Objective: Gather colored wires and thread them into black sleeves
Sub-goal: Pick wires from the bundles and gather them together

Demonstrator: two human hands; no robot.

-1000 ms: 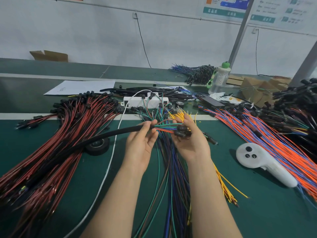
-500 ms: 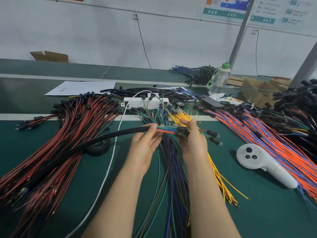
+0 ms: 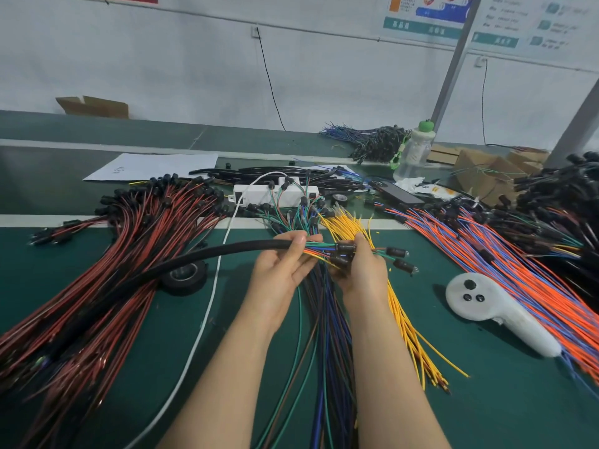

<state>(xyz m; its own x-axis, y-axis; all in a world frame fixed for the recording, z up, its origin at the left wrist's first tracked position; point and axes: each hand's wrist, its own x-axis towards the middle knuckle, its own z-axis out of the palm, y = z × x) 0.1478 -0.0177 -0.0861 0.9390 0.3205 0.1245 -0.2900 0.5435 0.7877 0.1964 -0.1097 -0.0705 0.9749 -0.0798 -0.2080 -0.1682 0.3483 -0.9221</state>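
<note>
The black sleeve (image 3: 227, 250) is held at its open end by the left hand (image 3: 278, 270), whose thumb and fingers are curled round the mouth. From there its long axis runs leftward and toward the person, passing over the tape roll (image 3: 184, 277) and onto the heap of red-and-black wires (image 3: 113, 254). The bundle of coloured wires (image 3: 319, 249) is gripped by the right hand (image 3: 364, 273), with the fingers closed round it at a cluster of black connectors (image 3: 345, 252). Two more connectors are left sticking out to the right of the fist.

The short exposed run of wire is stretched almost level between the two hands. Wire axis and sleeve mouth are thus roughly in line, with the mouth directly left of the right hand and inside the grip of the left. How far the wires already reach inside the sleeve cannot be told.

The coming move is judged to be a feed along that shared line, the wires being pushed leftward by the right hand while the mouth is steadied by the left. Little room is offered between the hands, so short strokes are probably needed. To the right, open green mat (image 3: 486, 400) is available as far as the white controller (image 3: 496, 309). Beneath the hands loose yellow wires (image 3: 405, 319) and darker ones are spread, on which a lowered bundle could be snagged
</note>
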